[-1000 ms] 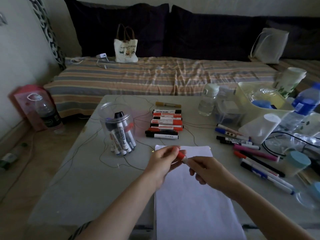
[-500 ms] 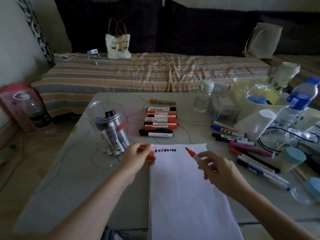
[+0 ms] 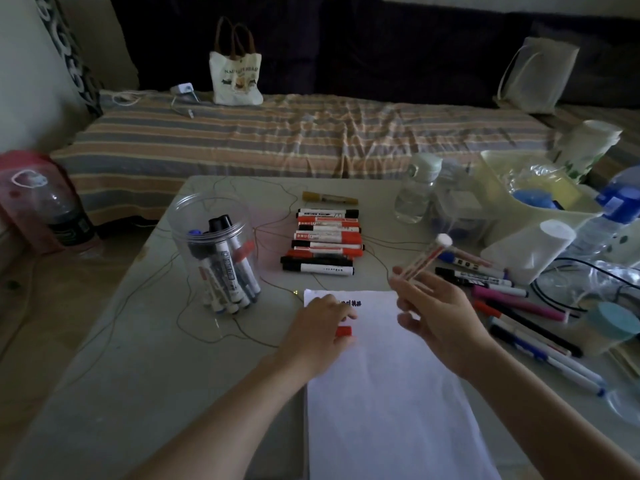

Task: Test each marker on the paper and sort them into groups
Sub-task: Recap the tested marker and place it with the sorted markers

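**Inspector:** Position of the hands, taking the paper (image 3: pixel 391 393) as reference?

**Observer:** The paper lies flat on the desk (image 3: pixel 145 358), near the front edge. The left hand (image 3: pixel 317 336) rests on its upper left corner, fingers curled round a red cap (image 3: pixel 344 331). The right hand (image 3: pixel 440 320) is raised above the paper's upper right corner, pinching a white marker (image 3: pixel 424 259) with red print. The marker tilts up and away, blunt end uppermost; its tip is hidden by the fingers.

**Inspector:** Marks on the paper?

**Observer:** A short row of small dark scribbles (image 3: pixel 351 303) at the top edge, partly covered by the left hand.

**Inspector:** Other markers?

**Observer:** Beyond the paper's top edge, a sorted row of red and black markers (image 3: pixel 323 242) lies side by side, with one yellow marker (image 3: pixel 329 198) just behind it. Left of the paper stands a clear jar (image 3: pixel 214 251) holding several markers upright. Right of the paper, loose markers (image 3: pixel 519 306) lie scattered in mixed colours. Further right are bottles and containers; details are unclear.
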`<move>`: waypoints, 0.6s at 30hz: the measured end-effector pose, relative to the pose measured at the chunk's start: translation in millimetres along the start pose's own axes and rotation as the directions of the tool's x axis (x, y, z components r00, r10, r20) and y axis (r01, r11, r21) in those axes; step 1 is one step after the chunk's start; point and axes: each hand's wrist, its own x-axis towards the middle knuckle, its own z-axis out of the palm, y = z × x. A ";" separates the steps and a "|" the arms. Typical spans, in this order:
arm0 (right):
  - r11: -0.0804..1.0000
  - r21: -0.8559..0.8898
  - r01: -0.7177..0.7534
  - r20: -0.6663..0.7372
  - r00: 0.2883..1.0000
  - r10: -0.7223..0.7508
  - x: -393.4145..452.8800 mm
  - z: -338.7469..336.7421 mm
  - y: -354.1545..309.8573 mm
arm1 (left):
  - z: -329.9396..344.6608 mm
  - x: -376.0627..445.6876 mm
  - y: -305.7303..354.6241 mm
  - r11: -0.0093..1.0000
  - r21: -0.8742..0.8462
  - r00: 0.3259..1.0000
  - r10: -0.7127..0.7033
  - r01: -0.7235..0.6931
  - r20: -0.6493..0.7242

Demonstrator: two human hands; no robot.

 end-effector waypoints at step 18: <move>0.712 -0.684 0.157 -0.193 0.903 -0.384 59.3 -0.3 66.9 | 17.3 12.6 -15.7 0.994 0.059 0.993 0.092 -0.096 0.070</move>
